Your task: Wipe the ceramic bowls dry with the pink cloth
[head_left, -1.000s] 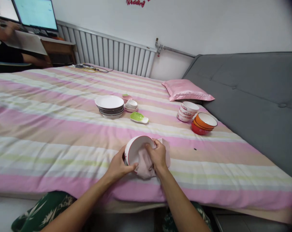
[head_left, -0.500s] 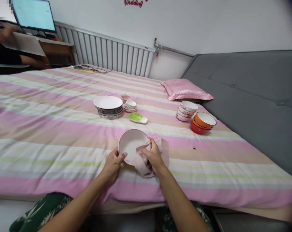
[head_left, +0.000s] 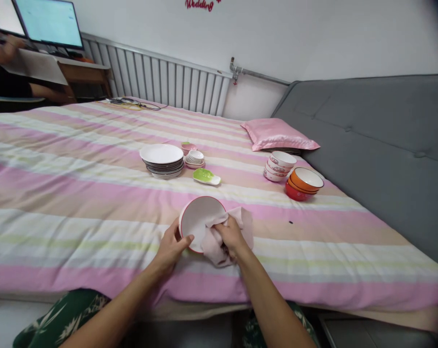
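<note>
A white bowl with a red rim is tilted toward me just above the striped bed cover, near the front edge. My left hand grips its lower left rim, thumb inside. My right hand is closed on a pale pink cloth that is pressed against the bowl's right inner side. Part of the cloth hangs out behind my right hand.
On the bed farther back lie a stack of white plates, small saucers, a green leaf-shaped dish, patterned bowls, orange and red bowls and a pink pillow. A grey sofa stands at right. Another person sits at a desk far left.
The bowl has turned in my hands, its opening now facing me more. My left hand has shifted along the lower rim, and the cloth has moved across the inside.
</note>
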### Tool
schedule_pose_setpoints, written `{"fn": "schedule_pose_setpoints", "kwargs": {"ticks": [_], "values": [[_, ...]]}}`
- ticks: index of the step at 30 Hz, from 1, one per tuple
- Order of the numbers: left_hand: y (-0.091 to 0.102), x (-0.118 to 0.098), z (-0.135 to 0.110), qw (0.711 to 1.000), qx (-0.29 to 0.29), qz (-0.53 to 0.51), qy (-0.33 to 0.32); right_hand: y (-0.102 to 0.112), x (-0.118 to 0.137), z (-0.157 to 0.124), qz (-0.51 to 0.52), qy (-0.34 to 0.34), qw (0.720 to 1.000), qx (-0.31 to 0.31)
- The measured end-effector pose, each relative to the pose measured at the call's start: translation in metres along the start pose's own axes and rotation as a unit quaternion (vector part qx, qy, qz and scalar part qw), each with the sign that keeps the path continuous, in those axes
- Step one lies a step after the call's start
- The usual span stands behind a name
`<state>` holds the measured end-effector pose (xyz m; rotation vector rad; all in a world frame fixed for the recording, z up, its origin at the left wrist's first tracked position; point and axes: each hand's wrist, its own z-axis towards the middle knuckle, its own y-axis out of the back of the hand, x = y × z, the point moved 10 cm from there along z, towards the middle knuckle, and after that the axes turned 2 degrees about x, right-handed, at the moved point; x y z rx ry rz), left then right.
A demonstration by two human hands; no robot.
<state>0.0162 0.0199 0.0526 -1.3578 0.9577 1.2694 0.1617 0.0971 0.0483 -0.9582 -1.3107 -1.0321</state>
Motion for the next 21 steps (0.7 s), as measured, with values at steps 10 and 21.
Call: {"fn": "schedule_pose_setpoints", "kwargs": {"ticks": [10,21], "values": [[-0.01,-0.033,-0.004,0.951,0.083,0.252,-0.16,0.011,0.038,-0.003,-0.083,0.141,0.986,-0.004],[-0.024,-0.048,-0.01,0.892,0.176,0.365,-0.203,-0.004,0.062,-0.021,-0.22,0.235,0.944,0.066]]}}
